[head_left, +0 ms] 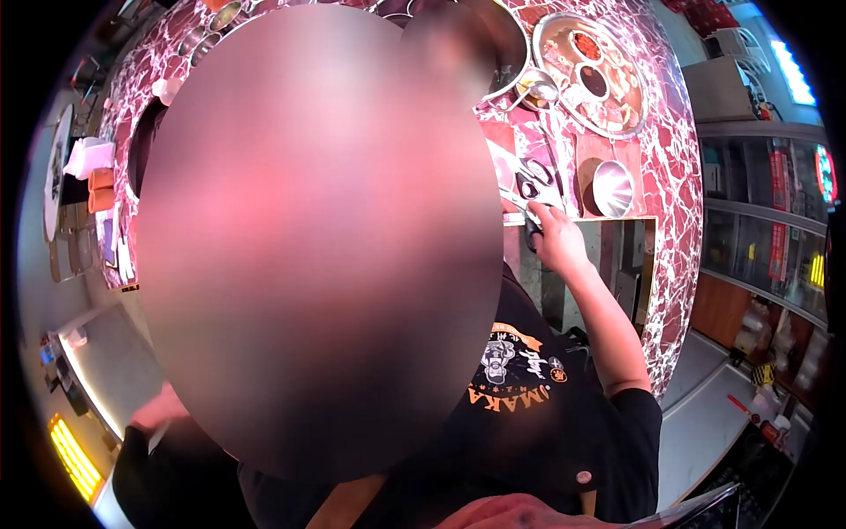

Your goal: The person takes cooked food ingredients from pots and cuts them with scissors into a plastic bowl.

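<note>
At the table edge, my right hand [557, 238] is closed around the black handle of a metal tool [532, 236]. The tool's silvery part points up and left, and its far end goes behind a large blurred patch, so I cannot make out its kind. Just beyond my fingers lie black-handled scissors [534, 179]. To the right of them, a shiny metal bowl [614, 189] sits tilted on a brown-red mat [592, 152]. My left hand is hidden by the blurred patch; only a bit of that arm shows beside a black sleeve.
A large round tray [638, 121] of food with small dishes of red and dark sauce stands on the red-and-white marbled table [674, 176]. Beside it are a ladle [543, 88] and a big pot [520, 44]. Glass-fronted shelves [753, 238] line the right side.
</note>
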A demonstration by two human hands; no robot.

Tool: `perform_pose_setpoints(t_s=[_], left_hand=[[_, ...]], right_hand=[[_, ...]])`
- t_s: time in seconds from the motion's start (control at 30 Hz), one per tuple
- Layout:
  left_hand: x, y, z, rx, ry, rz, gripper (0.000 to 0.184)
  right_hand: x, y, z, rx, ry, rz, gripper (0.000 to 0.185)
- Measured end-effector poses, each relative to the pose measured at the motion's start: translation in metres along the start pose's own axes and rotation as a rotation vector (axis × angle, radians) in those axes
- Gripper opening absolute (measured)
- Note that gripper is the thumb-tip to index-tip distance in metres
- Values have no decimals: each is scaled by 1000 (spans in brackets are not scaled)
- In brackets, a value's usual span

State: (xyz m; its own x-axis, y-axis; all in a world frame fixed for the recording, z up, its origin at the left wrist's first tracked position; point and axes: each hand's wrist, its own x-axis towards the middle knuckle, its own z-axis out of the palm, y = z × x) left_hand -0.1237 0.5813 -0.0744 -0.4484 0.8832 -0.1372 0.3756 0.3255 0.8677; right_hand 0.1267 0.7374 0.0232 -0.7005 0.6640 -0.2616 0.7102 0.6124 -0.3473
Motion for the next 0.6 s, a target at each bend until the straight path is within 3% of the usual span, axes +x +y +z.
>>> perform_pose_setpoints(t_s=[0.1, 0.2, 0.3, 0.37, 0.47, 0.53, 0.57, 0.6], left_hand=[[-1, 23, -28, 296, -48, 3, 25], [-5, 71, -66, 328, -152, 89, 24], [-1, 57, -61, 447, -315, 85, 40], [-3, 9, -31, 434, -231, 110, 48], [-12, 31, -39, 431, -224, 73, 50], [-19, 48, -36, 582, -100, -13, 20], [-26, 56, -36, 596, -42, 23, 14], [-31, 57, -35, 600, -15, -13, 16]], right_hand=[[-18, 21, -4, -54, -33, 84, 51], [-37, 18, -26, -1, -26, 130, 55], [-40, 15, -18, 169, -13, 159, 57], [-33, 31, 12, 249, 45, 82, 56], [-27, 71, 60, 550, 66, 107, 61], [-24, 71, 54, 704, -15, 164, 61], [-21, 72, 53, 835, 0, 115, 62], [-18, 75, 53, 713, 33, 0, 63]])
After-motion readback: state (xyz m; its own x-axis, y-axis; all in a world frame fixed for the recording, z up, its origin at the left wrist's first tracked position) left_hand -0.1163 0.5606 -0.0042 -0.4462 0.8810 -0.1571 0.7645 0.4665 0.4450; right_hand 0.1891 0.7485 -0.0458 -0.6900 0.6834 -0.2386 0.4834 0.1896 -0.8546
